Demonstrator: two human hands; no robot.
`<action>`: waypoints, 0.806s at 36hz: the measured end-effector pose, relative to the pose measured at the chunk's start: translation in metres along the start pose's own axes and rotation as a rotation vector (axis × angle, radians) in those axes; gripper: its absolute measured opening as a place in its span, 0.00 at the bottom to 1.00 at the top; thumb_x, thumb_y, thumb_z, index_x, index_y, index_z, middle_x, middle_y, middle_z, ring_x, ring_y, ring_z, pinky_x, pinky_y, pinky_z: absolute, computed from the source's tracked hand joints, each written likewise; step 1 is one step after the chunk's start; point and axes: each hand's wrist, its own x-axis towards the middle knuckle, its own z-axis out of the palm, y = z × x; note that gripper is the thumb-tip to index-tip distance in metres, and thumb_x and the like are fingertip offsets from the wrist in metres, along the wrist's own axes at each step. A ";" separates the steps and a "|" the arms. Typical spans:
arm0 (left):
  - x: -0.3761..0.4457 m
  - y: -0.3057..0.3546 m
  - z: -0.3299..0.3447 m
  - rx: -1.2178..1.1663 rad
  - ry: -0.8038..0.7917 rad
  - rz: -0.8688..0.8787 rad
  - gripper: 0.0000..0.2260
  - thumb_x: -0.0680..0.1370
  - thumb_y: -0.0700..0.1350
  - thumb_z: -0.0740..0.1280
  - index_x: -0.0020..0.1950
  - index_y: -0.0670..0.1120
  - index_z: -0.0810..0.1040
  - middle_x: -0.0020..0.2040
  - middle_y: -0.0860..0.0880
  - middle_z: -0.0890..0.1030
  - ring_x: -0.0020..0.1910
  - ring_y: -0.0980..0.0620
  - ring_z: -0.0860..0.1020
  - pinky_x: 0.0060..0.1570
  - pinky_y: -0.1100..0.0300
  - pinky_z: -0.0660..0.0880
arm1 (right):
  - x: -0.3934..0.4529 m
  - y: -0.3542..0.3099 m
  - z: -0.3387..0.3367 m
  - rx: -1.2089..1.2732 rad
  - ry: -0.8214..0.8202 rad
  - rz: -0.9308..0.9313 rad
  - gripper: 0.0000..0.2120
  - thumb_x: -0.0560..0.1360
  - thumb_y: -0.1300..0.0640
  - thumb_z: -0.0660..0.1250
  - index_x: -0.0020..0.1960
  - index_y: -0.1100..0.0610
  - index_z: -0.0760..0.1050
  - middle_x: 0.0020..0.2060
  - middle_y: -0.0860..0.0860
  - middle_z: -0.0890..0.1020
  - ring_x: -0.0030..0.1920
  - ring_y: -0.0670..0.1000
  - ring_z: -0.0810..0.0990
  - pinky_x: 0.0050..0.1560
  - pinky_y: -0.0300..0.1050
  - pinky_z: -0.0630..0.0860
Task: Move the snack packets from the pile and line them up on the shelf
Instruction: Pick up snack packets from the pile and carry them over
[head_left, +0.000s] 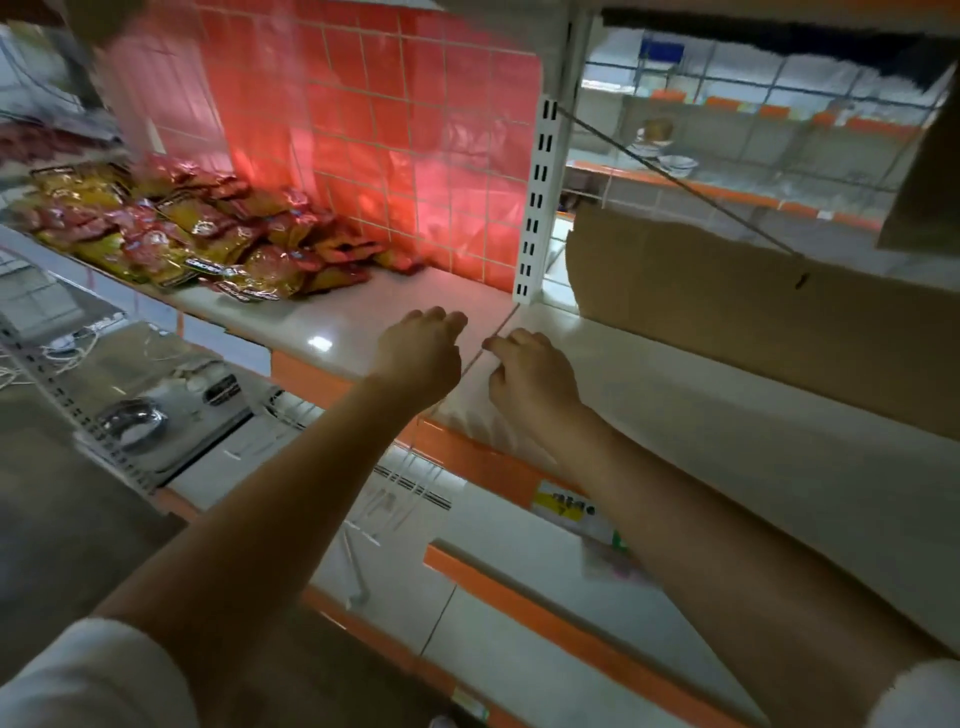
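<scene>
I see both of my bare arms reaching forward over a white shelf (332, 317) with an orange front edge. My left hand (421, 345) hovers low above the shelf surface with its fingers loosely curled downward, holding nothing. My right hand (530, 371) sits just beside it, fingers (501, 344) also bent under, their tips at or near the shelf; I cannot tell whether they pinch anything. Between the two hands runs the thin seam (491, 340) where two shelf boards meet. The pile of snack packets (192, 231), red and yellow bags heaped loosely, lies well apart from my fingers, up and to the left of the left hand, against a wall of red tiles (395, 140). The stretch of shelf between the pile and my left fingertips is bare. Directly beyond my fingers stands a white slotted upright post (537, 208). To the right of the right hand, a large sheet of brown cardboard (727, 312) leans along the back of the shelf. Below my forearms I see lower shelves, and a yellow price label (566, 506) on the orange edge under my right wrist.
</scene>
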 end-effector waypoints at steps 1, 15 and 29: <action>0.007 -0.015 -0.001 0.006 0.004 -0.006 0.17 0.79 0.43 0.60 0.67 0.46 0.70 0.60 0.44 0.75 0.58 0.44 0.73 0.52 0.53 0.73 | 0.016 -0.007 0.005 -0.002 -0.013 -0.010 0.20 0.76 0.60 0.58 0.67 0.54 0.70 0.59 0.54 0.76 0.59 0.56 0.72 0.55 0.47 0.71; 0.060 -0.213 -0.018 -0.003 0.036 -0.142 0.18 0.77 0.40 0.61 0.66 0.46 0.72 0.59 0.41 0.76 0.57 0.39 0.75 0.52 0.51 0.73 | 0.166 -0.106 0.063 0.048 -0.083 -0.044 0.19 0.76 0.62 0.58 0.66 0.55 0.72 0.64 0.55 0.73 0.63 0.57 0.70 0.57 0.47 0.70; 0.116 -0.363 0.015 -0.371 -0.191 -0.134 0.15 0.76 0.42 0.68 0.62 0.43 0.75 0.53 0.43 0.79 0.51 0.43 0.78 0.49 0.54 0.75 | 0.266 -0.207 0.156 0.403 -0.048 0.447 0.20 0.76 0.43 0.62 0.56 0.59 0.73 0.51 0.58 0.78 0.53 0.59 0.77 0.46 0.48 0.72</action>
